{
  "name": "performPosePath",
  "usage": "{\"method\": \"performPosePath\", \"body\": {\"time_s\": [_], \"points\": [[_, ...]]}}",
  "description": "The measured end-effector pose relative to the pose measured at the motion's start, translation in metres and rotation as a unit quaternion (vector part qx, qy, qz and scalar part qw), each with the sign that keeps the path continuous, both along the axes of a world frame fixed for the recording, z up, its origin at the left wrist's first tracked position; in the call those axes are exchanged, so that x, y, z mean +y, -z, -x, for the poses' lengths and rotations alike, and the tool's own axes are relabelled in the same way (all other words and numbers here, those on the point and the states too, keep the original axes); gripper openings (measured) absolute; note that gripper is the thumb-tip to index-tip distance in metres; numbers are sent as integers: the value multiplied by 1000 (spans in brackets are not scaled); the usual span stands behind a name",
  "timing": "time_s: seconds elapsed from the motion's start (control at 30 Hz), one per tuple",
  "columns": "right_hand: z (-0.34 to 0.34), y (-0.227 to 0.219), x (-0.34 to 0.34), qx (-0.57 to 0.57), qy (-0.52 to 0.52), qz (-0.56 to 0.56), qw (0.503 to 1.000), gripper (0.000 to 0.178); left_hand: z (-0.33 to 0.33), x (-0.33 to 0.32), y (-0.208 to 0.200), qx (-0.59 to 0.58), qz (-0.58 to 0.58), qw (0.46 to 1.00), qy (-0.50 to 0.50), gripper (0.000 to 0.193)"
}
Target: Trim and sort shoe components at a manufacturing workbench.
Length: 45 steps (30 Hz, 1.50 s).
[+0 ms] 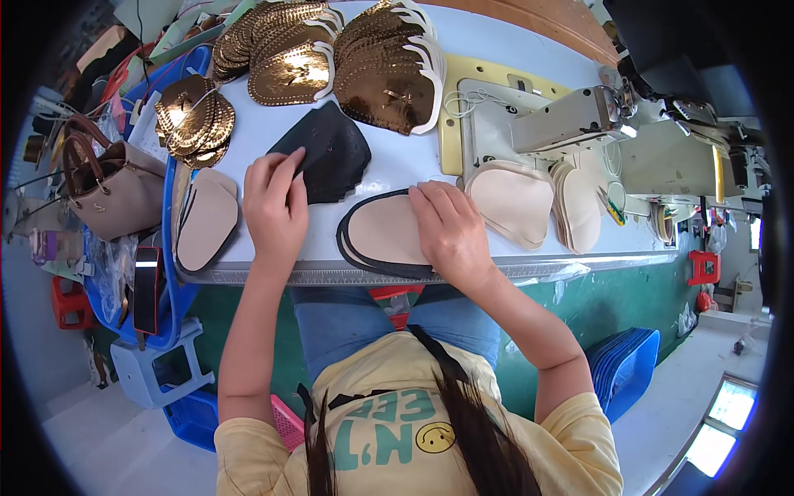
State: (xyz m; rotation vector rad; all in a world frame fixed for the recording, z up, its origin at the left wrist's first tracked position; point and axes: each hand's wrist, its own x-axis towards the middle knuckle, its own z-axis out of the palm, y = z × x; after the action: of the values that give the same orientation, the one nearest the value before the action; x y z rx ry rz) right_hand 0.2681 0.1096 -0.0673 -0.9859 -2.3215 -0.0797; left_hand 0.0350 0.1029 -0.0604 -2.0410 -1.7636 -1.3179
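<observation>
A stack of black sheet pieces (335, 153) lies on the white table in front of me. My left hand (277, 198) is at its left edge, thumb and fingers drawn together in a pinch; whatever is between the fingertips is hidden. To the right, my right hand (449, 230) lies with its fingers flat over the right end of a beige rounded piece (385, 229). That piece rests on larger black rounded pieces (356, 255) at the table's front edge. Left of my left hand sits another pile of beige and black rounded pieces (208, 219).
Shiny gold stitched pieces (385, 78) are piled at the back, with a smaller gold pile (197, 124) at the left. A sewing machine (562, 124) stands at the right, beside beige pieces (513, 202) and small yellow-green snips (614, 208). A handbag (116, 186) is at the far left.
</observation>
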Motion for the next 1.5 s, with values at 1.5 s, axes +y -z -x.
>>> {"method": "performPosePath", "body": {"time_s": [1.5], "points": [[-31,-28,40,205,-5,581,788,20,-55,-88,48,29,29,992,117,37]]}}
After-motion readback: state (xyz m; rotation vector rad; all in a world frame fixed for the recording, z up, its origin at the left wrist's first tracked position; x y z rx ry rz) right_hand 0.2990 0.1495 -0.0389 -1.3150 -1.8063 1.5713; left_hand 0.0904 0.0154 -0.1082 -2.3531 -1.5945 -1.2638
